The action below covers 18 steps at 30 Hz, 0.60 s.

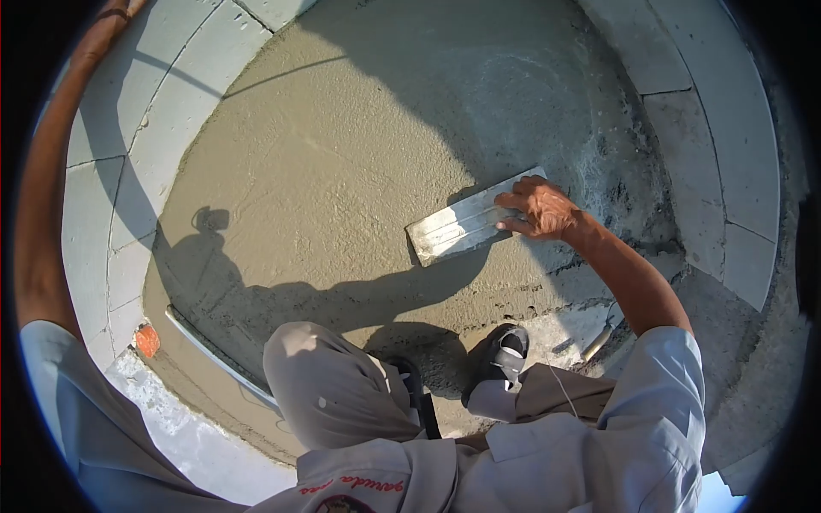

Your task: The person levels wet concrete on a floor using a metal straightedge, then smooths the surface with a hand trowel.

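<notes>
Your right hand [540, 209] grips a flat, rectangular, silvery metal trowel [457, 224], its fingers curled over the upper end and the thumb tucked beneath them. The trowel lies slantwise on the wet grey-brown cement floor [325, 171], ahead of your dark sandal [499, 359]. Your left hand [107, 30] is at the pale grey block wall [180, 94] on the left, well apart from the trowel; you cannot tell how its fingers are set, as the view cuts them off. A small orange-red piece [147, 340] sits beside the wall's lower end.
</notes>
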Each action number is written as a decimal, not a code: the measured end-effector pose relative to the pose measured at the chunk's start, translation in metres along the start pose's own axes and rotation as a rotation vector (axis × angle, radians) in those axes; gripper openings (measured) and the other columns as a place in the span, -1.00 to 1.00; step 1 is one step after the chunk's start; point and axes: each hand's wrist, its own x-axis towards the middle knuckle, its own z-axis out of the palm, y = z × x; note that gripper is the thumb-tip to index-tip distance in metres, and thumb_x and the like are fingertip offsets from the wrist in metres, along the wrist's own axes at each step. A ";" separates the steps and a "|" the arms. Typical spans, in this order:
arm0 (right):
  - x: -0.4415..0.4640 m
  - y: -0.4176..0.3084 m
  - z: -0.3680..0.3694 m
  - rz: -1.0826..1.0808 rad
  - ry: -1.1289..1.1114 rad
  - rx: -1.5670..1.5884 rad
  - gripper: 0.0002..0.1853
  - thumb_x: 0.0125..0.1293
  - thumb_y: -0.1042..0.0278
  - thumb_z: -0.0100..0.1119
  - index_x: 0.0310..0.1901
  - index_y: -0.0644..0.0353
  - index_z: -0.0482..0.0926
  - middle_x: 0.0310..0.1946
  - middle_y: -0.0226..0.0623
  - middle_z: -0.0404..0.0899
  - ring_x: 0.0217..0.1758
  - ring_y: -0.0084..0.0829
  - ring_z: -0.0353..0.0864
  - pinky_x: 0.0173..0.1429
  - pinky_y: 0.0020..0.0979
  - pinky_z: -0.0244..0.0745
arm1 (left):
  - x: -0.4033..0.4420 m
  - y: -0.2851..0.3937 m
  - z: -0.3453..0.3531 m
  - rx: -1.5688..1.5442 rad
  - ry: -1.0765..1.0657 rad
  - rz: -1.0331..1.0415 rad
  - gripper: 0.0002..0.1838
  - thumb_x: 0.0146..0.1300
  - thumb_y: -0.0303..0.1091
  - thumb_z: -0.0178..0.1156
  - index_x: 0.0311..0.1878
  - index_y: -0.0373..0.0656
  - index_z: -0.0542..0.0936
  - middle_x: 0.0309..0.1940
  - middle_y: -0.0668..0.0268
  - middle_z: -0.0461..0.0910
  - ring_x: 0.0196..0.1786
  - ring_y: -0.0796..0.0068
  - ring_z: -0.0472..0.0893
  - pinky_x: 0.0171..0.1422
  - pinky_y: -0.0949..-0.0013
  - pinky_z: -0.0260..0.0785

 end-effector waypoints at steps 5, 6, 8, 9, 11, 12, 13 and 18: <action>-0.086 0.006 0.016 0.114 0.083 0.141 -0.47 0.34 -0.15 0.38 0.08 0.15 0.68 -0.19 -0.10 0.74 -0.02 -0.08 0.75 0.19 -0.07 0.61 | 0.008 -0.008 0.011 -0.010 0.027 0.011 -0.12 0.40 0.39 0.14 0.68 0.31 0.16 0.61 0.15 0.30 0.53 0.09 0.46 0.62 0.03 0.34; -0.102 0.000 0.011 0.145 0.116 0.158 -0.48 0.32 -0.12 0.40 0.07 0.18 0.67 -0.18 -0.10 0.75 -0.02 -0.08 0.75 0.19 -0.07 0.61 | 0.006 -0.010 0.014 -0.017 0.030 0.010 -0.12 0.40 0.39 0.14 0.69 0.32 0.16 0.61 0.15 0.30 0.53 0.09 0.46 0.62 0.03 0.34; -0.114 -0.036 -0.009 0.307 0.151 0.289 -0.49 0.32 -0.03 0.42 0.08 0.25 0.64 -0.18 -0.05 0.77 -0.05 -0.05 0.78 0.15 -0.07 0.62 | 0.005 -0.022 0.023 -0.020 0.035 -0.003 -0.11 0.40 0.40 0.14 0.69 0.32 0.16 0.61 0.15 0.30 0.53 0.09 0.46 0.62 0.03 0.34; -0.116 -0.049 -0.010 0.357 0.154 0.356 -0.50 0.32 0.00 0.42 0.09 0.25 0.63 -0.18 -0.03 0.77 -0.06 -0.05 0.79 0.14 -0.08 0.63 | 0.007 -0.024 0.027 -0.028 0.043 -0.002 -0.11 0.40 0.40 0.14 0.69 0.32 0.15 0.61 0.15 0.29 0.53 0.10 0.46 0.62 0.03 0.34; -0.109 -0.085 -0.004 0.397 0.133 0.452 -0.49 0.36 0.07 0.40 0.14 0.29 0.55 -0.21 0.06 0.77 -0.13 -0.02 0.81 0.12 -0.09 0.62 | 0.012 -0.025 0.033 -0.048 0.058 0.000 -0.11 0.40 0.40 0.14 0.69 0.32 0.15 0.62 0.15 0.29 0.53 0.10 0.46 0.63 0.03 0.34; -0.099 -0.110 0.005 0.367 0.131 0.498 -0.49 0.39 0.09 0.37 0.16 0.32 0.51 -0.28 0.11 0.75 -0.14 0.05 0.80 0.08 -0.06 0.62 | 0.016 -0.026 0.037 -0.058 0.064 0.004 -0.11 0.40 0.40 0.13 0.69 0.33 0.15 0.62 0.15 0.29 0.53 0.10 0.46 0.63 0.02 0.34; -0.084 -0.132 0.022 0.330 0.142 0.569 -0.49 0.41 0.11 0.36 0.15 0.36 0.48 -0.35 0.14 0.73 -0.16 0.12 0.79 0.01 -0.01 0.61 | 0.018 -0.028 0.042 -0.066 0.063 0.005 -0.11 0.40 0.40 0.13 0.69 0.33 0.15 0.62 0.15 0.29 0.54 0.10 0.46 0.63 0.02 0.34; 0.009 -0.250 0.092 0.429 0.379 0.830 -0.60 0.48 0.15 0.29 0.06 0.33 0.45 -0.27 0.21 0.70 -0.18 0.24 0.74 -0.05 0.09 0.59 | 0.015 -0.038 0.050 -0.011 0.064 0.027 -0.12 0.42 0.38 0.13 0.70 0.31 0.14 0.63 0.17 0.28 0.57 0.10 0.41 0.65 0.04 0.31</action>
